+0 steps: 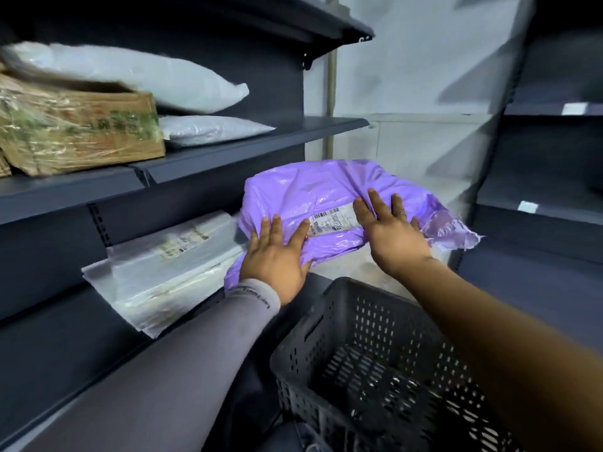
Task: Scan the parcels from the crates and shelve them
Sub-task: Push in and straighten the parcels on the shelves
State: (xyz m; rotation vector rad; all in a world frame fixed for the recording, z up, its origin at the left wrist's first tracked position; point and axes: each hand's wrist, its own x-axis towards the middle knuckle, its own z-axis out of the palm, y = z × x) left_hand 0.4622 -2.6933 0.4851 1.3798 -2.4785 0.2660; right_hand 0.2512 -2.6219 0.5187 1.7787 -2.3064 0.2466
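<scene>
Far up and left of the grip, on the upper shelf (228,154), a taped carton (78,128) sits with a white bag (130,73) lying across its top and a smaller white bag (212,128) just beside it to the right. Lower, still left of the grip, a clear-wrapped parcel (163,269) lies tilted on the lower shelf (49,353), its near corner over the shelf edge.

The left hand (277,256), in a grey sleeve (195,347), lies on the near left part of the purple parcel (313,194): fingers straight and spread on top, thumb tucked under the near edge. Between the two hands, on the parcel's top, shows a white barcode label (329,220), partly covered by both. The right hand (391,233) presses flat on the parcel's right part, fingers straight and spread. So the grip is wide on both sides, palms down on the plastic. The parcel is at the right end of the lower shelf, touching the clear-wrapped one; whether it rests there I cannot tell. Its torn flap sticks out right of the right hand.

Below the grip, nearer the person, stands a dark slotted crate (342,321). Far right, another dark rack (554,109) is blurred.
</scene>
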